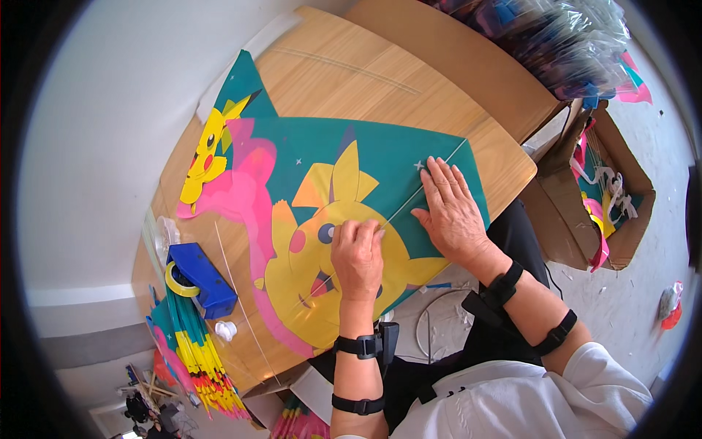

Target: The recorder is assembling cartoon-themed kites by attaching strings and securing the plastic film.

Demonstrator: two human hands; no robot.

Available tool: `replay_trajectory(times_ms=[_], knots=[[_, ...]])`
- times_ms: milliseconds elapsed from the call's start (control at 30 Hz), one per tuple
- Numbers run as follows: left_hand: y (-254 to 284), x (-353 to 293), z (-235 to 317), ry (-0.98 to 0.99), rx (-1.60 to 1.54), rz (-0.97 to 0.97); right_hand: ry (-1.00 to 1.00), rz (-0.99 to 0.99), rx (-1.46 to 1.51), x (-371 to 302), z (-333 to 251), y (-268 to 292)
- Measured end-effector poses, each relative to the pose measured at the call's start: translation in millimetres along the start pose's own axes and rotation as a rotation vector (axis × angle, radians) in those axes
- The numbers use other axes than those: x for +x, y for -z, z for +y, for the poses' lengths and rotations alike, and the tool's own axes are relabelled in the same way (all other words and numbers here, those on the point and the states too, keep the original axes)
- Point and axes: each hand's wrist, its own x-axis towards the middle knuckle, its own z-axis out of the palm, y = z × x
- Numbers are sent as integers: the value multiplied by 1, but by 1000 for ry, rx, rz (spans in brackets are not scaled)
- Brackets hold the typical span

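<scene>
A large kite sheet (376,132), teal with a yellow cartoon figure and pink shapes, lies spread on the wooden table in front of me. A thin pale rod (406,203) runs diagonally across it from the far right corner toward the near left. My left hand (357,256) is closed over the figure's face, its thumb and fingers pinched at the rod. Flat on the teal part beside the rod rests my right hand (455,208), fingers extended. Another printed kite piece (212,146) lies at the left, partly beneath the large sheet.
On the left stands a blue tape dispenser (207,282) with yellow tape, near a bundle of folded kites (197,351). A cardboard box (559,212) with kite parts sits on the right floor. Plastic-wrapped packs (563,44) are piled at the far right. A wall (95,146) borders the left.
</scene>
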Motion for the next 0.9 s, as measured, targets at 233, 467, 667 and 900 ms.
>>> replay_trajectory(times_ms=[233, 467, 667, 900], knots=[[2, -21, -13, 24, 22, 80, -3, -19, -18, 1, -2, -3], [4, -21, -9, 78, 54, 83, 15, -7, -56, 2, -4, -2], [-6, -4, 4, 38, 52, 100, 35, 2, -73, 2, -5, -4], [-7, -6, -3, 32, 58, 91, 41, 16, -85, 1, -4, -8]])
